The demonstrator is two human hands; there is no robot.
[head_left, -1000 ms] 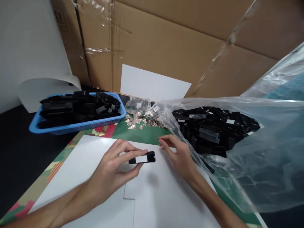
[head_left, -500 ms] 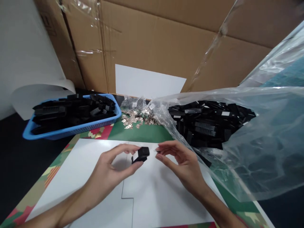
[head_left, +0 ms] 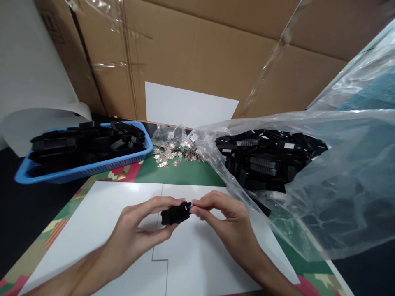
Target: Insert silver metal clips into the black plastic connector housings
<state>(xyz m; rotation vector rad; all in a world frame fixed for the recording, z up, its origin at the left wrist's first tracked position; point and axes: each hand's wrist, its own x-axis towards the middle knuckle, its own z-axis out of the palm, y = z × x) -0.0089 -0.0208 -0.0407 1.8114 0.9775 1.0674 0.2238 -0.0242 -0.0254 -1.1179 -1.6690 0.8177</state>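
Note:
A small black plastic housing (head_left: 175,213) is held between the thumb and fingers of my left hand (head_left: 138,226), above the white sheet (head_left: 123,263). My right hand (head_left: 226,216) pinches a tiny shiny metal piece (head_left: 191,205) at the housing's right end, its fingertips touching or very close to it. Most of the metal piece is hidden by the fingertips. Beyond the hands lies a heap of small flat metal pieces (head_left: 168,154) on the green surface.
A blue basket (head_left: 95,166) full of black plastic parts stands at the left. On the right, a clear plastic bag (head_left: 311,230) lies open with many black parts (head_left: 265,160) inside. Cardboard (head_left: 191,49) rises behind, with a white paper (head_left: 189,105) against it.
My right hand has brought the metal piece left to the housing's end. My left hand has turned the housing, which now lies more sideways and slightly lower. The view has shifted slightly.

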